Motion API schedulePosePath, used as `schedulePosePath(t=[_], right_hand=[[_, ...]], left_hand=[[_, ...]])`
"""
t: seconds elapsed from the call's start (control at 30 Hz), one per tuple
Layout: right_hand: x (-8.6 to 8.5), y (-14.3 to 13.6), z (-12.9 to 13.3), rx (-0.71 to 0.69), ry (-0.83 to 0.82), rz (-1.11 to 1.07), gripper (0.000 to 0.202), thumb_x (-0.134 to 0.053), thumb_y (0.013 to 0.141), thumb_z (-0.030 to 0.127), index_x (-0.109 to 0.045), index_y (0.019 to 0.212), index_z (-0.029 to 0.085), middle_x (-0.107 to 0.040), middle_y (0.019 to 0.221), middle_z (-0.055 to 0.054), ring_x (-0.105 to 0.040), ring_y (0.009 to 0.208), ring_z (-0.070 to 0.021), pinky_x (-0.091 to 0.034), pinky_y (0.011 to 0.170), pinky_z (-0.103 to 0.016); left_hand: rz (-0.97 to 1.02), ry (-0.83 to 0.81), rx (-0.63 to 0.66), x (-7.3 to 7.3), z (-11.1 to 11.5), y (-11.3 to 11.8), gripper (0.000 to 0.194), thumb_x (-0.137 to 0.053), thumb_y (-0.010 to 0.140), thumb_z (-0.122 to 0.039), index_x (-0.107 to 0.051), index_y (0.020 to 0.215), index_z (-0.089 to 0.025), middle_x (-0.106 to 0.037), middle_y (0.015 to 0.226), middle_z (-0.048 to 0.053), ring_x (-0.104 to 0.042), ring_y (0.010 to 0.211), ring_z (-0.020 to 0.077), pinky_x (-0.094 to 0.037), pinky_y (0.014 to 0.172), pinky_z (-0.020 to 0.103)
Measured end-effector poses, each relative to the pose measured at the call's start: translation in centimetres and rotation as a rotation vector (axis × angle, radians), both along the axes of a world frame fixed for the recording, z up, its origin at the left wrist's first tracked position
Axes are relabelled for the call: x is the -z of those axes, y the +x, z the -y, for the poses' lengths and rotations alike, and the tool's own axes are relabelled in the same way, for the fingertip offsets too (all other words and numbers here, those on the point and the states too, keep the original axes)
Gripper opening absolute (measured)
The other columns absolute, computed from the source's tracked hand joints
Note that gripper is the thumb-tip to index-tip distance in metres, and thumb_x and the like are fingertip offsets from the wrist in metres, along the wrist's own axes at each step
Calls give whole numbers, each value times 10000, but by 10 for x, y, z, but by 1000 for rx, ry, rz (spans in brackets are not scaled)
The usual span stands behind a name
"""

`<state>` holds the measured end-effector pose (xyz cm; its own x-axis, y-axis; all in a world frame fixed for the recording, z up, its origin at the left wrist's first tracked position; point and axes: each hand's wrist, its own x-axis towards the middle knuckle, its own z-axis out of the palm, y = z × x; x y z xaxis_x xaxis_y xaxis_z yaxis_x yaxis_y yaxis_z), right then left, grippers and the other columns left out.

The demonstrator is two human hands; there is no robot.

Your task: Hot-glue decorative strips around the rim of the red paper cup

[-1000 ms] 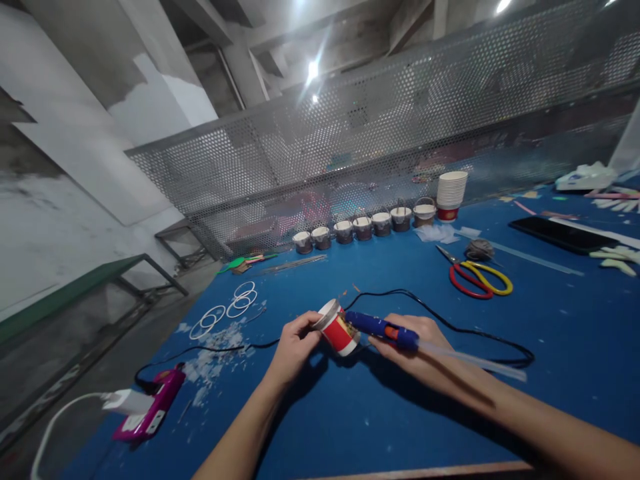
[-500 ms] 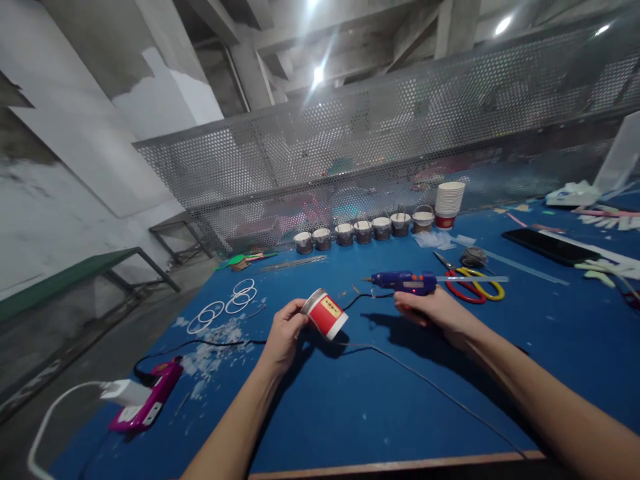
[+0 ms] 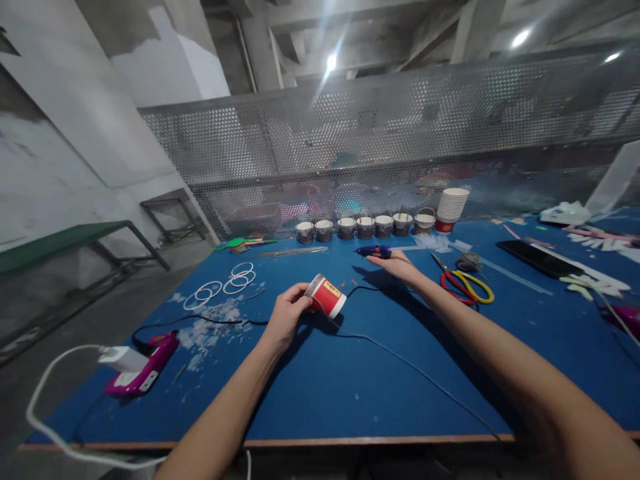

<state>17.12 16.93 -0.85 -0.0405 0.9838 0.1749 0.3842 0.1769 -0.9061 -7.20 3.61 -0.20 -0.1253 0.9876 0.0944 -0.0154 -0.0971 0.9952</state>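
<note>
Red paper cup is tilted in my left hand, fingers grasping near its rim; my right hand grasps the blue glue gun; I should keep grey yarn slack, pressing its end smoothly.

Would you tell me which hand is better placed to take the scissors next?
Probably the right hand: it is nearer the scissors, though it holds the glue gun. The left hand, holding the cup, is farther.

A black phone lies on the blue table, a green bench stands to the left, and a big metal screen full of little holes stands behind.
</note>
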Motion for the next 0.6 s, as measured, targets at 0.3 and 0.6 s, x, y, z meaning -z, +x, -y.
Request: schedulePosePath(t=[0.3,0.6], right_hand=[[31,-1,-13,9,16,114,214,-752,603,385,-628,573,213,-598,535,-16,-578,620,-222,-437,620,-339],[12,27,38,165,236,-2,350,-626,655,520,-492,784,224,-605,857,-91,-539,944,-292,-411,840,-439]], left_hand=[[2,26,24,-3,5,4,220,-579,598,-171,-709,775,-157,-675,685,8,-564,626,143,-447,594,254],[-23,78,-26,4,4,14,229,-558,621,-150,-710,791,-148,-672,708,5,-551,612,129,-445,572,234]])
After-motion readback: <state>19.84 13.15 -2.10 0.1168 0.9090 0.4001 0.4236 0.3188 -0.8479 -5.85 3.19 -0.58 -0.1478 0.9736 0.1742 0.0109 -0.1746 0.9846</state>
